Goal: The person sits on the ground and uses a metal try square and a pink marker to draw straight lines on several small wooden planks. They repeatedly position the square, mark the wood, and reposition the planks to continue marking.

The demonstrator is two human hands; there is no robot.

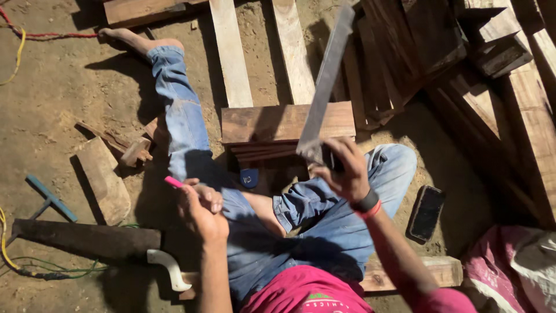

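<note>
Dirt floor (52, 87), planks all round, and you sit in the middle with both hands busy.

Your right hand (346, 169) has its grip closed round the lower end of a long steel rule (325, 81), which rises tilted above the short board (272, 123) lying across a small stack between your knees. Your left hand (200, 204) pinches a pink marker (173, 182) over your left thigh, well apart from the board. With the rule held only at one end, you risk it swinging or slipping as it comes down, and any line would then run crooked. The stack sits on loose dirt, so you could rock it by pressing. Your phone (425, 213) lies on the ground just beside your right knee; a shifted leg or a dropped rule could hit it. Your saw (87, 239) lies near your left elbow, its teeth not discernible.
</note>
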